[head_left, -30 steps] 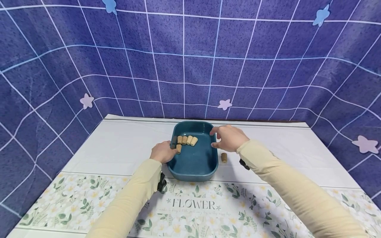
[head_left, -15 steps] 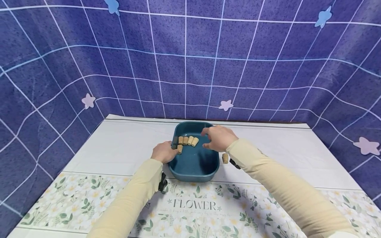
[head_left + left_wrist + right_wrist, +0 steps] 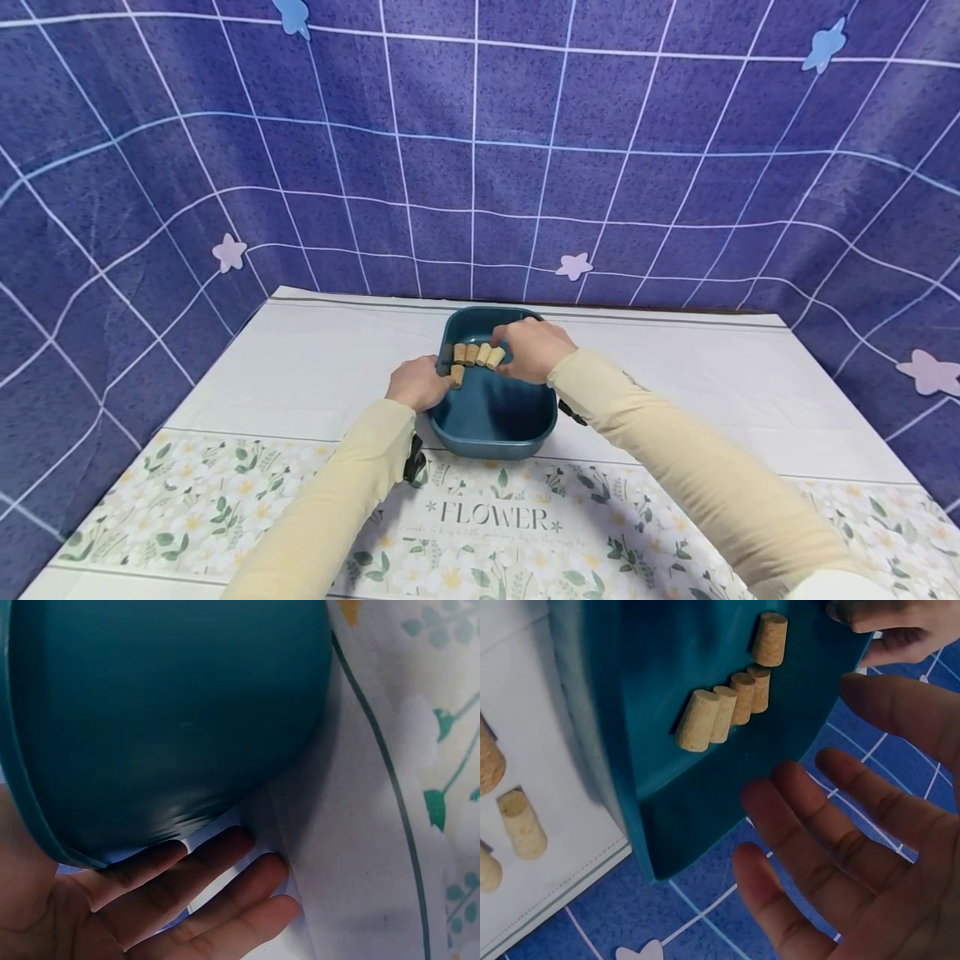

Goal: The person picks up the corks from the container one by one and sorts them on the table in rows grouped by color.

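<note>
A teal plastic tub (image 3: 491,417) stands on the table. Along its left rim my left hand (image 3: 417,383) holds it, thumb inside and fingers (image 3: 214,866) against the outer wall. Inside, a row of several tapered corks (image 3: 742,698) lies side by side, darker ones towards the left and paler ones towards the right. Another brown cork (image 3: 457,376) lies apart from the row, close to my left thumb. Over the tub hovers my right hand (image 3: 534,348), fingers spread and slightly bent, nearest the end pale cork (image 3: 697,721); nothing is in its grasp.
Outside the tub, to its right, more corks (image 3: 523,823) lie on the white tabletop; the right arm hides them in the head view. A floral cover (image 3: 495,542) runs along the front. Behind the table hangs a purple gridded curtain (image 3: 510,183).
My right hand has moved left from the tub's right rim to above the pale corks. The loose cork right of the tub is now hidden behind my arm. My left hand stays on the rim.
</note>
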The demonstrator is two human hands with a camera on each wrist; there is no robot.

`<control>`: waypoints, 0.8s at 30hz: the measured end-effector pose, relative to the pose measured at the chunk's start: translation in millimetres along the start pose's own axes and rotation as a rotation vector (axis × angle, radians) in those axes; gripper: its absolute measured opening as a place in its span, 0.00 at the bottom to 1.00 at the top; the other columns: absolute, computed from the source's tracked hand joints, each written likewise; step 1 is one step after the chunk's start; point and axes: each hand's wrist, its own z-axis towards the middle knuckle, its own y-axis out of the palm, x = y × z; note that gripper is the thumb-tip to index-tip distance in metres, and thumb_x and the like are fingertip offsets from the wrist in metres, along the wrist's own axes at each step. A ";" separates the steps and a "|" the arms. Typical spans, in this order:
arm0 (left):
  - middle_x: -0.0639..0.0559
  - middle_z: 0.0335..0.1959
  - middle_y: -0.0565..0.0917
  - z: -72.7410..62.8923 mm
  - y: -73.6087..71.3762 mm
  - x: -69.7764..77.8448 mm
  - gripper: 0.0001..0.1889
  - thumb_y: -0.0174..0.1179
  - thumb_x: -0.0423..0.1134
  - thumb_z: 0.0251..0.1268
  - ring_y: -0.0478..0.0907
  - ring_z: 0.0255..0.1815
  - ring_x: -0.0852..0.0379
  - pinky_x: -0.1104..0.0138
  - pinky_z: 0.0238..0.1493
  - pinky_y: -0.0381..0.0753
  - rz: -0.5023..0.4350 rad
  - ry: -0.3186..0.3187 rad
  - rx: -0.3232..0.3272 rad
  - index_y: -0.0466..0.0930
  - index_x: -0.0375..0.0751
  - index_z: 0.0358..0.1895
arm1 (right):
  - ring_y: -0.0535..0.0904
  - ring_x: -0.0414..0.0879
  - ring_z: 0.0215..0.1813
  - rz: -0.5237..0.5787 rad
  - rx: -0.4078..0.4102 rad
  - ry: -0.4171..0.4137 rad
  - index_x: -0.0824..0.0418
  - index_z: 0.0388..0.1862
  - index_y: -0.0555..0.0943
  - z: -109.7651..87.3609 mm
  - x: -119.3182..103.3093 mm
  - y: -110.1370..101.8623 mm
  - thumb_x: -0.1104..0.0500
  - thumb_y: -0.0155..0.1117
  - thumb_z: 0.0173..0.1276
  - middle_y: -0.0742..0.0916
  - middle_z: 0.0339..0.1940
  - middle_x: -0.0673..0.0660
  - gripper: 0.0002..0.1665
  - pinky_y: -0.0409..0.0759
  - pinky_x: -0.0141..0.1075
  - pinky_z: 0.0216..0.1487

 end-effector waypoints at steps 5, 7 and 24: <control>0.37 0.50 0.86 -0.2 -0.4 -0.1 0.19 0.57 0.42 0.74 0.82 0.53 0.39 0.50 0.57 0.78 0.003 0.009 0.008 0.82 0.32 0.57 | 0.83 0.47 0.42 0.006 0.010 -0.014 0.53 0.64 0.82 6.3 -5.1 5.1 0.50 0.72 0.69 0.87 0.42 0.52 0.26 0.84 0.46 0.45; 0.38 0.49 0.86 -0.1 -0.2 -0.4 0.18 0.57 0.42 0.74 0.82 0.52 0.40 0.50 0.56 0.78 0.004 0.013 0.012 0.83 0.32 0.56 | 0.83 0.46 0.41 0.006 0.020 -0.022 0.53 0.63 0.83 8.5 -6.9 6.6 0.50 0.73 0.68 0.88 0.41 0.52 0.25 0.84 0.46 0.45; 0.41 0.42 0.87 -4.2 -3.1 0.4 0.16 0.57 0.43 0.75 0.83 0.45 0.43 0.51 0.52 0.80 0.024 0.047 0.013 0.84 0.34 0.52 | 0.85 0.50 0.46 0.011 -0.007 -0.014 0.54 0.64 0.83 28.4 -24.0 13.1 0.50 0.72 0.69 0.87 0.56 0.55 0.26 0.84 0.46 0.46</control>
